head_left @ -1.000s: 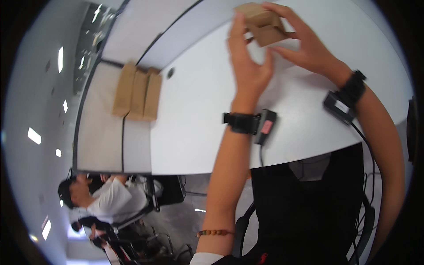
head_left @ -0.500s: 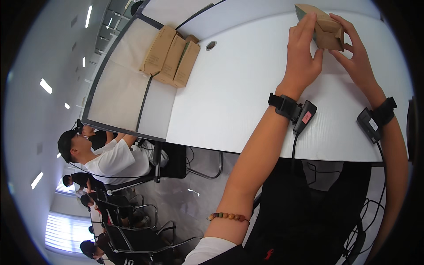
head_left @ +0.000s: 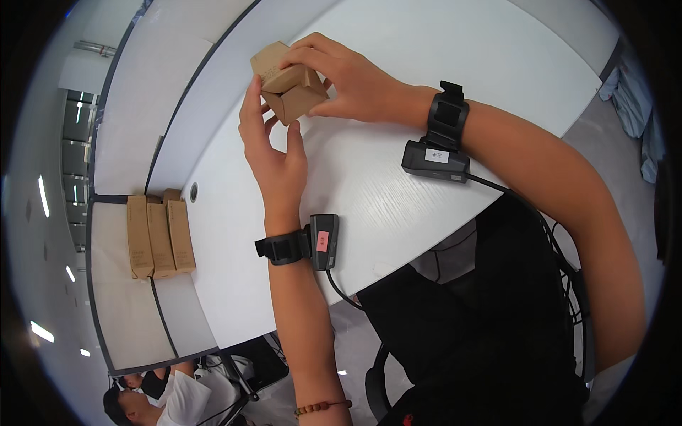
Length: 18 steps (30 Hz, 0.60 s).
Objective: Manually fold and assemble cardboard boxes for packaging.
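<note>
White desk [head_left: 376, 184] spreads out, brown cartons [head_left: 161, 241] standing at left. Near the far partition [head_left: 167, 67], left hand [head_left: 275, 160] and right hand [head_left: 359, 84] grip a cardboard box [head_left: 297, 103] from either side; whether it touches the desk is unclear. Light, even pressure should keep it square.

- Held carton [head_left: 302, 99]: brown, darker print.
- Grouped cartons [head_left: 162, 238]: brown, dark print.
- Tabletop [head_left: 383, 220]: white, fine streaked grain.
- Partition [head_left: 117, 248]: off-white, dark grey trim [head_left: 163, 317].
- Left wrist box [head_left: 332, 247]: black, pink label [head_left: 323, 241].
- Right wrist box [head_left: 418, 163]: black, white label [head_left: 437, 155].
</note>
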Tool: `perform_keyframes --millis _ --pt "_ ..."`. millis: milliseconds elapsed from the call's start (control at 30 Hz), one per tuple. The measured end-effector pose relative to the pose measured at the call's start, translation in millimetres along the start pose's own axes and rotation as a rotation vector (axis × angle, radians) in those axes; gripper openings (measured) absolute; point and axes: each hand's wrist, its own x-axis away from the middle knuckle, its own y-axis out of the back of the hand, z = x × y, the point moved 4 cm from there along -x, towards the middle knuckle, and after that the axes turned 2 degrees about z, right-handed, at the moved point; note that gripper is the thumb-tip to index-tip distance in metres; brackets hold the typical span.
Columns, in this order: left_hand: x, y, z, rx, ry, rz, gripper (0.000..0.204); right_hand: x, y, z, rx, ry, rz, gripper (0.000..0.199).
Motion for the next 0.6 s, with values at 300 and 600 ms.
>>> perform_keyframes --millis 300,600 --pt "2 7 -4 0.026 0.057 -0.145 0.072 -6 -3 13 -0.067 0.079 -0.06 0.078" --pt "2 4 -5 0.003 0.058 -0.173 0.075 -5 -2 10 -0.161 -0.039 -0.069 0.054"
